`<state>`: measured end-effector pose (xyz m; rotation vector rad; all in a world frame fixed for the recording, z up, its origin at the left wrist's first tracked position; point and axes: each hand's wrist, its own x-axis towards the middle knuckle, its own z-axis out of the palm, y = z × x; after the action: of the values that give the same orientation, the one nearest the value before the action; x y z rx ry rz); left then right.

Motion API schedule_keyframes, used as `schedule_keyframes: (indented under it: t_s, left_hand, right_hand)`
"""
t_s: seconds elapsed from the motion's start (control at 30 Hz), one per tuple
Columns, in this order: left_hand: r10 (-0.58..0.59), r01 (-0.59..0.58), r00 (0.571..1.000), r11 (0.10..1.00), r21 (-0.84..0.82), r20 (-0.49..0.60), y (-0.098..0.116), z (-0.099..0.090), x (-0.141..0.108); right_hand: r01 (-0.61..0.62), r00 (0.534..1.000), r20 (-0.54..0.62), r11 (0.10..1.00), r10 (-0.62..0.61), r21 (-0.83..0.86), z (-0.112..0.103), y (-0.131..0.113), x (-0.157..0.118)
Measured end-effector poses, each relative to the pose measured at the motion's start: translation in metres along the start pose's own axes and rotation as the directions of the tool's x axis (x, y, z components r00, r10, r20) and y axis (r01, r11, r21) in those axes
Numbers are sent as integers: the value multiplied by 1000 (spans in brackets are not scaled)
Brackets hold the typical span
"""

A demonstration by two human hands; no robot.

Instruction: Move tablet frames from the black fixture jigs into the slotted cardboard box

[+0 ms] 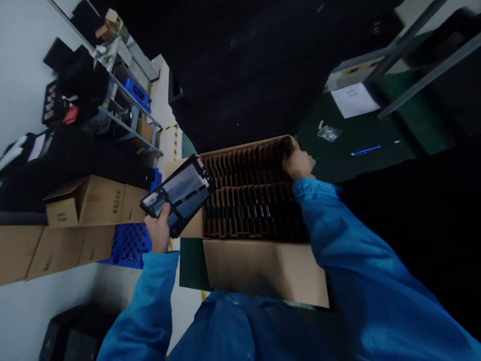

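Observation:
My left hand [159,231] is closed on flat black-framed panels [184,188] with grey glassy faces, the thumb lying across the front. They look like a stack of at least two, tilted over the left end of an open cardboard box [263,260]. Inside the box, rows of cardboard dividers [240,193] form narrow slots, and dark shiny edges show in the near row. My right hand [299,163] is at the box's far right corner, fingers curled down into the shade by the dividers. What they grip, if anything, is hidden.
On the dark green table to the right lie a blue pen [366,150], a small clear plastic bag [329,133] and a white paper [355,100]. Cardboard cartons [101,200] and a blue plastic crate [130,245] are at the left. A metal shelf [130,128] stands beyond them.

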<state>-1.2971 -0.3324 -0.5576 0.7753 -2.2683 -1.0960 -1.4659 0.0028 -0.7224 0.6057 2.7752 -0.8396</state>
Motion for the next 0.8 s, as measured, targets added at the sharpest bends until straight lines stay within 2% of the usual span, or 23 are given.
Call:
schedule_keyframes:
  t_s: [0.1, 0.2, 0.3, 0.47, 0.57, 0.7, 0.8]
  left_hand:
    - [35, -36, 999, 999, 39, 40, 16, 38, 21]
    - [73, -79, 995, 994, 80, 71, 25, 66, 36]
    - [97, -109, 991, 984, 141, 90, 26, 82, 45]
    - [103, -142, 981, 960, 241, 167, 18, 102, 51]
    - [46, -130, 973, 919, 371, 226, 15, 118, 53]
    - [-52, -102, 967, 819, 564, 250, 16, 142, 57]
    - [-45, -153, 950, 796, 586, 310, 20, 157, 68]
  right_hand:
    - [191, 980, -61, 979, -187, 69, 29, 16, -4]
    - [412, 901, -202, 903, -383, 122, 58, 39, -15]
    - [540, 824, -287, 830, -489, 137, 76, 54, -21]
    - [570, 799, -323, 810, -508, 137, 81, 56, -22]
    - [575, 797, -318, 806, -514, 138, 78, 54, -22]
    - [563, 810, -290, 813, -510, 144, 73, 53, -24]
    - [543, 829, -256, 825, -496, 159, 69, 52, -26]
